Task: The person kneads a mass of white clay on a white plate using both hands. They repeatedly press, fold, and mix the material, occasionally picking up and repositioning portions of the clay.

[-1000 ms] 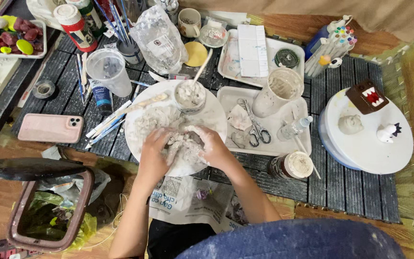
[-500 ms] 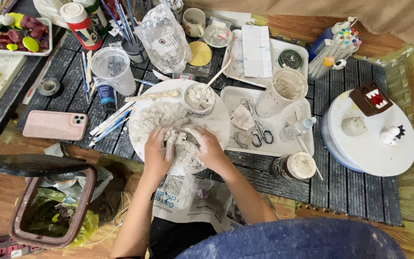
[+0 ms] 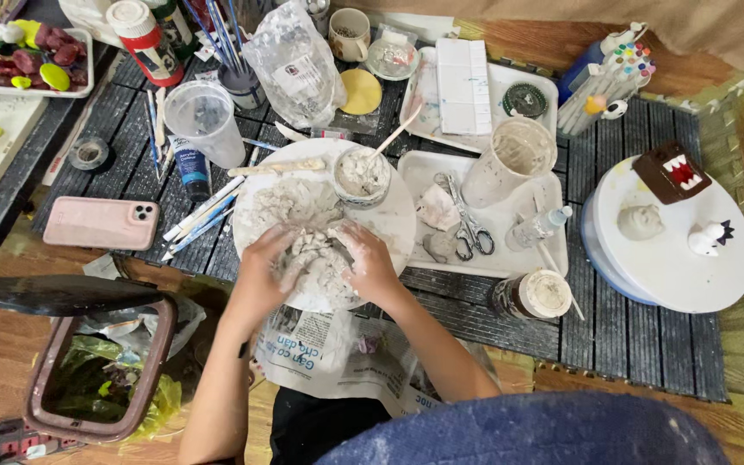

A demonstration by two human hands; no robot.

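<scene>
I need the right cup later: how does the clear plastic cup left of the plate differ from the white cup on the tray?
The clear plastic cup is see-through, looks empty, and stands on the dark mat. The white cup is opaque, smeared with pale paste, and sits tilted on the white tray. The clear one lies left of the round plate, the white one right. Both are open-topped and untouched by either hand.

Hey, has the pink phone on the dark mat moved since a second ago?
No. The pink phone still lies left of the round white plate, beside the bundle of tools, same angle; only the camera view shifted slightly.
</scene>
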